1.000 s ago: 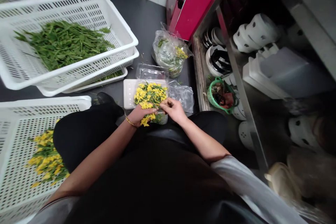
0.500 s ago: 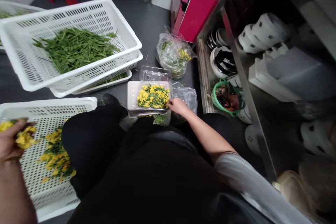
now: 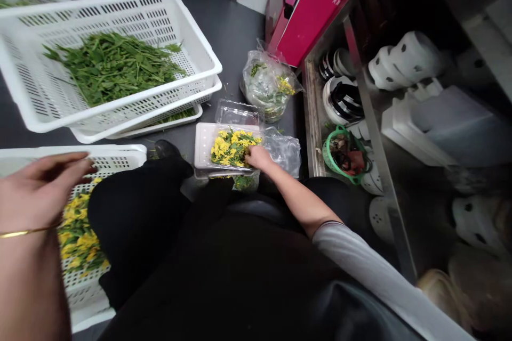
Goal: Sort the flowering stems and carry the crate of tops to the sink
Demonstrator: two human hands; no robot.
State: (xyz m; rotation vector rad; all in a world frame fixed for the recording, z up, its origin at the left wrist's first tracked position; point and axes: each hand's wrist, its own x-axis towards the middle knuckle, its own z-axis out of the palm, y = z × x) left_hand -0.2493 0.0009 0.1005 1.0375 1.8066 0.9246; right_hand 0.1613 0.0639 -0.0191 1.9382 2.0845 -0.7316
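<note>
My left hand (image 3: 50, 186) hovers over the lower left white basket (image 3: 120, 155), its fingers stretched out and no flowers visible in them. Below it in that basket lies a heap of yellow-flowered greens (image 3: 82, 237). A clear plastic box (image 3: 240, 114) stands with its lid up on a pale tray (image 3: 203, 146), filled with yellow flower tops (image 3: 230, 148). At the right side of the box, my right hand (image 3: 259, 159) has its fingers closed down among the flower tops; the fingertips are hidden.
Stacked white baskets (image 3: 196, 37) at upper left hold leafy greens (image 3: 116, 66). A plastic bag of greens (image 3: 268, 85) and a crumpled clear bag (image 3: 286, 152) lie beyond the box. On the right stands a metal shelf (image 3: 378, 149) with dishes and a green basket (image 3: 330, 162).
My left hand has come up and rightward, and the yellow flowers it held no longer show in it. My right hand has shifted slightly left, deeper onto the flowers in the box.
</note>
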